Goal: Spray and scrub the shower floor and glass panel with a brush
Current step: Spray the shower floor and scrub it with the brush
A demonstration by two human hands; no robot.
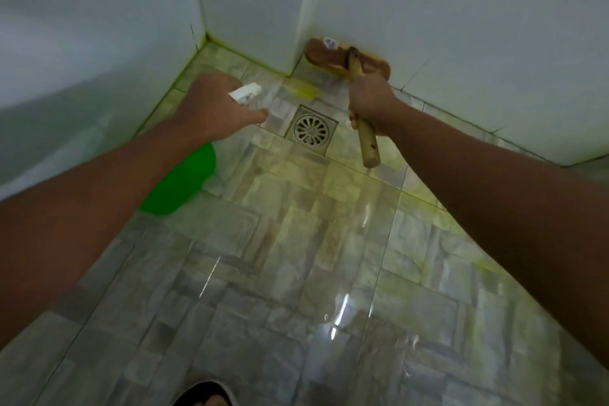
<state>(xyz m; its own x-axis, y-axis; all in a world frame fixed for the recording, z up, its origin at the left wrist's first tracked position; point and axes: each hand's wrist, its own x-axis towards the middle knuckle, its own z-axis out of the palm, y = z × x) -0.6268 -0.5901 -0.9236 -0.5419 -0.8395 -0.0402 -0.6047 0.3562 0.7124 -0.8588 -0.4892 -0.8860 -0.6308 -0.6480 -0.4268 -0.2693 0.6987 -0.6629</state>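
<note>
My right hand (370, 102) grips the wooden handle of a scrub brush (365, 142); the brush's brown head (346, 59) lies against the foot of the white wall at the far right of the floor. My left hand (214, 109) holds a spray bottle: its white nozzle (245, 92) points right, toward the drain, and its green body (184, 181) hangs below my forearm. The wet stone-patterned shower floor (296, 241) carries yellow-green streaks of cleaner. I cannot pick out a glass panel.
A square metal drain (311, 129) sits between my hands. White tiled walls (461, 10) close the far corner and both sides. Yellow-green residue lines the floor's far edge. A dark sandal on a foot (206, 394) shows at the bottom edge.
</note>
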